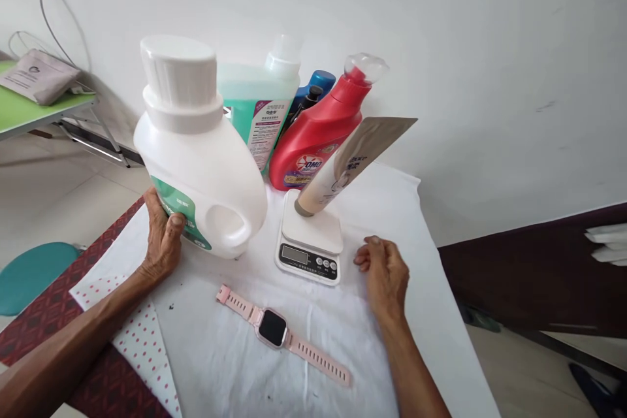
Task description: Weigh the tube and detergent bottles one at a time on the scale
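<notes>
Against left hand (pixel 164 235), white jug (pixel 200 163), right hand (pixel 385 271) apart

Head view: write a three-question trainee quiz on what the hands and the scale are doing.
1. True or false: the left hand grips the white jug.
2. What stands on the kitchen scale? A) the red bottle B) the beige tube C) the pink watch
3. Fill in: the right hand lies on the white ____ beside the scale.

Key
1. True; it holds the jug's lower side, and the jug is tilted.
2. B; the tube stands cap down, leaning.
3. Cloth; the hand holds nothing.
</notes>
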### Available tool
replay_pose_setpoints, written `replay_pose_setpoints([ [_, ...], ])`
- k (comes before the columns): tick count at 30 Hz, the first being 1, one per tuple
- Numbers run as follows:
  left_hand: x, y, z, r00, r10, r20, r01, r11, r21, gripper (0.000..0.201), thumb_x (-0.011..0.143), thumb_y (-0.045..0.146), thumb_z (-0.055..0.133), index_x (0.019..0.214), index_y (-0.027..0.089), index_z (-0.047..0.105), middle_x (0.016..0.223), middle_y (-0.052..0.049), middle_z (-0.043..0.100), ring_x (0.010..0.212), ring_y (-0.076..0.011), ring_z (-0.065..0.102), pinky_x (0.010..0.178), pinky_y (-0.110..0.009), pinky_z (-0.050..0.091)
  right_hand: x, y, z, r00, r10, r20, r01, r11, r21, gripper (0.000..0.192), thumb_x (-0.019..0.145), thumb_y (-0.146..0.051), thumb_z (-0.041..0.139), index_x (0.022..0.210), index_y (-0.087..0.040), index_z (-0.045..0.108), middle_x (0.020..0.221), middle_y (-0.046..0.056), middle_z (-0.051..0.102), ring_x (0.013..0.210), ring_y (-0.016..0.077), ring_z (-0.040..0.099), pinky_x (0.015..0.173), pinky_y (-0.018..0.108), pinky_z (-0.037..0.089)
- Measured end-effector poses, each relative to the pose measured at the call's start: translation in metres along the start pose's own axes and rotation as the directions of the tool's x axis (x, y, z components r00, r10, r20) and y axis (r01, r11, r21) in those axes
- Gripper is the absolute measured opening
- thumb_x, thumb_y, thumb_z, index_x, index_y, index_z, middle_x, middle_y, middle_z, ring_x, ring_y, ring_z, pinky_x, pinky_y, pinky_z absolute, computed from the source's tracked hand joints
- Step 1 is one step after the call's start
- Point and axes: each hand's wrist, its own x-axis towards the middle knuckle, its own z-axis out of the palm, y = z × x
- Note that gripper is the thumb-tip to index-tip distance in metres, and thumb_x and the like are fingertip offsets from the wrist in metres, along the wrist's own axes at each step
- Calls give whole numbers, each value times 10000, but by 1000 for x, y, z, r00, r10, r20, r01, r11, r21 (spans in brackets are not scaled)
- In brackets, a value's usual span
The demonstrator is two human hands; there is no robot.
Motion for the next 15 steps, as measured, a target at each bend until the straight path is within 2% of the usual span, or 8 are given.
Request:
replay_pose_setpoints([
  [3, 3, -1, -2, 999, 43, 32, -44, 999, 31, 833, 912, 864, 349, 1320, 170, 561, 1175, -118, 529, 1122, -334, 534, 1127, -529, 400, -6, 10, 0, 999, 1, 36, 0, 1000, -17, 516, 950, -700, 560, 879, -200, 663, 696, 0, 606, 650, 175, 549, 657, 317, 441],
  [7, 7, 3, -3, 994, 86, 70, -91, 993, 72, 822, 935, 850, 317, 1321, 179, 593, 1263, -128, 575, 1283, -369, 492, 1207, -542, 306, -7, 8, 1, 998, 1, 61, 0, 1000, -19, 510, 934, -709, 590, 840, -211, 649, 698, 0, 616, 643, 174, 549, 641, 305, 432],
  [11, 9, 4, -3, 994, 82, 72, -89, 992, 95, 871, 910, 888, 285, 1283, 175, 621, 1275, -131, 594, 1306, -373, 491, 1233, -552, 269, -6, 8, 0, 998, -10, 66, 11, 1000, -16, 523, 943, -722, 563, 840, -215, 641, 706, 6, 619, 649, 181, 553, 646, 306, 440],
  [15, 6, 8, 1, 998, 30, 55, -34, 998, 61, 788, 933, 854, 321, 1252, 195, 611, 1237, -108, 562, 1306, -354, 471, 1239, -540, 273, -6, 10, 0, 997, -8, 75, 11, 999, -33, 518, 937, -718, 577, 850, -212, 651, 708, 10, 620, 646, 181, 544, 627, 302, 426],
])
